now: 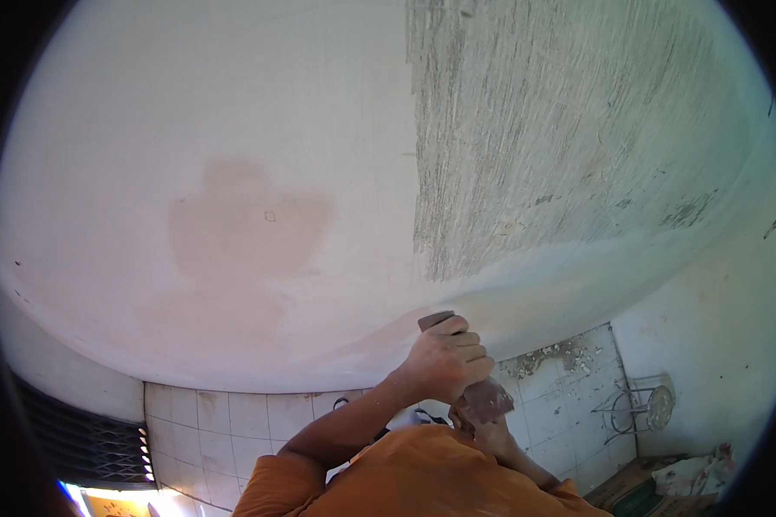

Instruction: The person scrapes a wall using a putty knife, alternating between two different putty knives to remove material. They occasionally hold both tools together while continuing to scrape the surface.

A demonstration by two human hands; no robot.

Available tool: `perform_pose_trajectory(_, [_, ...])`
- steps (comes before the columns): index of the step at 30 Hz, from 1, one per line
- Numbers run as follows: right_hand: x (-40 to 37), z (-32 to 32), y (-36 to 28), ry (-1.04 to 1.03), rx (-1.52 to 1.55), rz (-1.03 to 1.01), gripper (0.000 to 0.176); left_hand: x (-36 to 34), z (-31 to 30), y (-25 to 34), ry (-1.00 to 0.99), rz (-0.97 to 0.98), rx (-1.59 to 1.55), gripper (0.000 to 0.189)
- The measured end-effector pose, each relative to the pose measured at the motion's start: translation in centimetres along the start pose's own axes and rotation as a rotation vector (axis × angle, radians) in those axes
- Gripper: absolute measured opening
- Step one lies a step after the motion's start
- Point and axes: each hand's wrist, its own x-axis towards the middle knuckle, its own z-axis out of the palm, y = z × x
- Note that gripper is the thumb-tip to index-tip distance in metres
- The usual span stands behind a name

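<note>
At the far left, a dark slatted gate (pixel 86 435) stands beside the pale tiled floor (pixel 237 418), light glaring in beneath it. Above, the smooth white wall (pixel 129 112) carries a faint brownish patch (pixel 250 220).

Near the middle, the left hand (pixel 448 358) has its fingers closed tightly around a brown block (pixel 489 400), hiding its midsection; the ends poke out above and below the fist. The block is tilted low in front of the wall; whether it touches I can't tell. Just below, the right hand (pixel 464 420) is partly hidden behind the block, so I can't make out its grip. The orange shirt (pixel 422 474) blocks the floor underneath.

Rightward, grey scored plaster (pixel 560 129) spreads above pale flecks (pixel 569 351) on the tiles. Beyond are a wire-framed stool (pixel 660 407) and, lower, a crumpled sheet (pixel 694 474) by some cardboard (pixel 634 493).
</note>
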Motion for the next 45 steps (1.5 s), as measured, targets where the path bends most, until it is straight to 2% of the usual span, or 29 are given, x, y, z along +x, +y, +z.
perform_pose_trajectory(1, [-0.1, -0.4, 0.7, -0.011, -0.182, -0.155, 0.012, 0.6, -0.7, 0.4, 0.010, 0.026, 0.004, 0.013])
perform_pose_trajectory(3, [-0.5, -0.8, 1.0, -0.055, -0.591, -0.314, 0.013, 2.1, -2.5, 0.9, -0.005, 0.072, 0.031, 0.012])
perform_pose_trajectory(4, [0.1, -1.0, 0.3, -0.087, -0.823, -0.328, 0.014, 2.8, -3.4, 0.7, -0.009, 0.092, 0.040, 0.013])
perform_pose_trajectory(6, [0.7, -1.0, -0.3, -0.024, -0.804, -0.261, 0.017, 4.0, -4.8, 0.4, -0.017, 0.138, 0.062, 0.016])
perform_pose_trajectory(7, [1.0, -0.5, -0.2, 0.069, -0.550, -0.178, 0.019, 4.6, -5.6, 0.3, -0.046, 0.137, 0.053, 0.018])
perform_pose_trajectory(9, [1.6, -0.1, -0.5, 0.092, -0.427, -0.087, 0.019, 5.3, -6.6, 0.0, -0.111, 0.137, 0.034, 0.022])
perform_pose_trajectory(10, [1.9, 0.2, -1.3, 0.024, -0.559, -0.079, 0.019, 5.3, -6.4, -0.2, -0.082, 0.143, 0.045, 0.021])
perform_pose_trajectory(12, [2.3, 1.4, -2.9, -0.049, -0.413, -0.071, 0.024, 5.2, -5.7, -0.7, -0.023, 0.159, 0.066, 0.018])
perform_pose_trajectory(14, [2.4, 3.6, -4.6, -0.056, 0.141, -0.072, 0.044, 5.2, -5.7, -0.8, -0.034, 0.161, 0.091, 0.018])
perform_pose_trajectory(18, [1.6, 4.0, -6.2, -0.041, 0.025, 0.001, 0.045, 5.7, -6.3, -0.4, -0.112, 0.128, 0.084, 0.022])
perform_pose_trajectory(20, [1.8, 3.8, -6.3, -0.055, -0.052, 0.016, 0.044, 5.2, -5.4, -0.7, -0.061, 0.119, 0.115, 0.021])
perform_pose_trajectory(23, [2.0, 3.1, -5.6, -0.064, -0.024, 0.037, 0.041, 6.3, -6.1, -0.7, 0.005, 0.169, 0.147, 0.019])
perform_pose_trajectory(25, [2.6, 3.2, -6.3, -0.058, 0.120, 0.111, 0.042, 6.9, -6.7, -0.7, 0.050, 0.194, 0.121, 0.019])
perform_pose_trajectory(27, [2.5, 3.1, -6.1, -0.061, -0.020, 0.066, 0.042, 7.4, -6.9, -0.7, 0.115, 0.205, 0.073, 0.019])
perform_pose_trajectory(28, [2.5, 2.5, -5.4, -0.070, -0.235, -0.033, 0.043, 7.1, -6.8, -0.7, 0.114, 0.176, 0.097, 0.018])
perform_pose_trajectory(30, [2.8, 1.9, -5.3, -0.084, -0.449, -0.119, 0.044, 6.0, -6.1, -0.4, 0.112, 0.122, 0.136, 0.018])
perform_pose_trajectory(31, [2.7, 1.6, -5.3, -0.093, -0.449, -0.094, 0.043, 6.1, -6.1, -0.4, 0.114, 0.107, 0.146, 0.017])
perform_pose_trajectory(33, [2.3, 1.7, -5.9, -0.081, -0.256, 0.018, 0.044, 7.6, -7.6, -0.4, 0.114, 0.136, 0.154, 0.017])
perform_pose_trajectory(34, [2.3, 2.3, -7.2, -0.061, -0.061, 0.093, 0.045, 8.0, -8.2, -0.2, 0.110, 0.145, 0.157, 0.017])
perform_pose_trajectory(36, [1.9, 3.1, -8.0, -0.037, 0.048, 0.153, 0.047, 7.0, -6.4, -0.4, 0.100, 0.148, 0.078, 0.017])
perform_pose_trajectory(38, [1.9, 3.5, -8.1, -0.031, -0.131, 0.110, 0.050, 6.9, -6.1, -0.6, 0.099, 0.151, 0.066, 0.017])
perform_pose_trajectory(40, [2.2, 4.2, -10.0, -0.008, -0.091, 0.152, 0.051, 6.8, -5.9, -0.5, 0.110, 0.123, 0.082, 0.017])
perform_pose_trajectory(43, [1.4, 2.3, -8.4, -0.050, -0.132, 0.161, 0.051, 8.6, -7.3, -0.4, 0.126, 0.176, 0.049, 0.017])
perform_pose_trajectory(45, [1.6, 1.3, -6.3, -0.102, -0.437, 0.087, 0.036, 7.0, -6.2, -0.3, 0.104, 0.148, 0.040, 0.017])
